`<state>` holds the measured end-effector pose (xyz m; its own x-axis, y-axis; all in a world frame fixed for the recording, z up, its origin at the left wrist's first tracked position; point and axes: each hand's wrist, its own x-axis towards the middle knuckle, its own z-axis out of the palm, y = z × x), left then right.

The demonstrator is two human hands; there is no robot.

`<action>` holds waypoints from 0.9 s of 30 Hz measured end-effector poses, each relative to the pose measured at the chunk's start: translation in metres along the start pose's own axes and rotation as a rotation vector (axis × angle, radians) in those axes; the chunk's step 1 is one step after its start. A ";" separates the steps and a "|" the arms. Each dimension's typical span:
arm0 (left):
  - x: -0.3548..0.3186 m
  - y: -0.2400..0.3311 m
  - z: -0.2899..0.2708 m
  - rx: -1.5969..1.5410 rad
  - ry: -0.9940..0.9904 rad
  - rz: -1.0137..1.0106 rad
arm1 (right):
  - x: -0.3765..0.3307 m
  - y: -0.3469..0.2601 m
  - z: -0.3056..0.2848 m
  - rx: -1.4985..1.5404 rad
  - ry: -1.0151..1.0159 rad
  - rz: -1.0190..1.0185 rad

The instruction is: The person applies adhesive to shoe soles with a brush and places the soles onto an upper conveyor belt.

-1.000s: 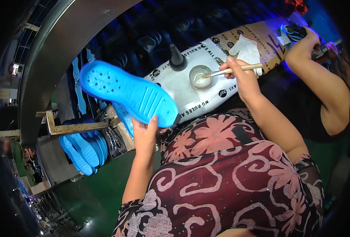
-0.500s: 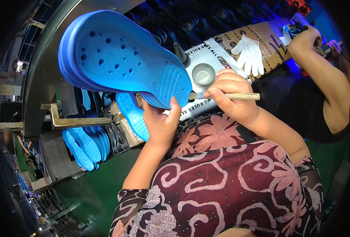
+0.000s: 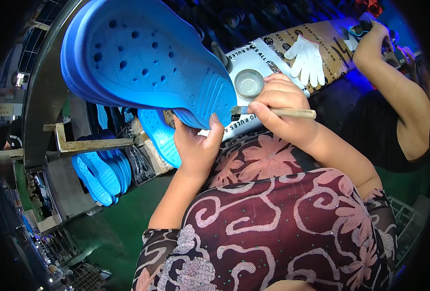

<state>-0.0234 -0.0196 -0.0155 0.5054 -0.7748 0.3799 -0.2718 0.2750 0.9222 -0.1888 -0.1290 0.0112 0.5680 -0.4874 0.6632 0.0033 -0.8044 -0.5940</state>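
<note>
One blue sole extends forward and left from left hand, which pinches its near end; right hand pinches brush, bristles at sole's edge; round cup stands just beyond right grip.

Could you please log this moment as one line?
left hand: holds blue shoe sole | right hand: holds brush, bristles at sole's heel end | nearby: round cup, white glove

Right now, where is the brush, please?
In the head view, right of centre, the brush is in the right hand, bristles at the blue sole.
</note>
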 end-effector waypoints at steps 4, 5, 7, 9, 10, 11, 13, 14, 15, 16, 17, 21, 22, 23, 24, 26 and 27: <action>-0.001 -0.007 -0.005 0.052 -0.004 0.039 | -0.001 0.002 -0.004 -0.083 -0.019 0.008; -0.001 -0.008 -0.005 0.053 0.001 0.041 | -0.003 0.003 -0.007 -0.099 -0.011 0.020; -0.003 -0.008 -0.007 0.054 0.004 0.041 | -0.005 0.003 -0.009 -0.107 -0.001 0.051; -0.005 -0.006 -0.008 0.056 -0.091 -0.052 | -0.002 0.000 -0.007 -0.068 -0.002 0.016; -0.005 -0.006 -0.006 0.056 -0.093 -0.053 | -0.001 -0.001 -0.005 -0.028 -0.003 -0.022; -0.004 -0.007 -0.004 0.052 -0.045 -0.018 | 0.000 -0.003 -0.004 -0.019 -0.017 -0.033; -0.003 -0.008 -0.001 0.048 0.004 0.017 | -0.002 -0.001 -0.002 -0.031 -0.023 -0.029; -0.003 -0.008 -0.001 0.043 0.006 0.042 | -0.003 -0.001 -0.001 -0.040 -0.030 -0.025; -0.004 -0.008 -0.002 0.038 0.008 0.067 | -0.004 -0.003 -0.005 -0.080 -0.044 -0.011; -0.004 -0.009 -0.003 0.042 0.012 0.067 | -0.005 -0.003 -0.006 -0.076 -0.046 -0.013; -0.004 -0.011 -0.002 0.052 0.007 0.093 | -0.006 -0.003 -0.008 -0.080 -0.031 0.006; -0.004 -0.014 -0.001 0.078 -0.006 0.147 | -0.003 -0.005 -0.004 -0.037 0.000 -0.015; -0.004 -0.014 0.000 0.077 -0.007 0.147 | -0.003 -0.005 -0.002 0.007 -0.007 -0.030; -0.003 -0.014 0.001 0.074 0.000 0.160 | -0.004 -0.006 0.003 0.019 -0.002 -0.023; -0.003 -0.015 0.001 0.071 0.008 0.173 | -0.005 -0.005 0.003 0.021 -0.003 -0.022; -0.002 -0.015 0.000 0.080 0.008 0.171 | -0.008 -0.004 0.000 -0.027 -0.036 -0.023; -0.002 -0.015 0.000 0.087 0.008 0.171 | -0.008 -0.003 -0.003 -0.048 -0.054 -0.016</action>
<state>-0.0201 -0.0220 -0.0297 0.4522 -0.7166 0.5311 -0.4238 0.3514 0.8348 -0.1961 -0.1241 0.0093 0.6116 -0.4561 0.6465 -0.0261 -0.8283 -0.5597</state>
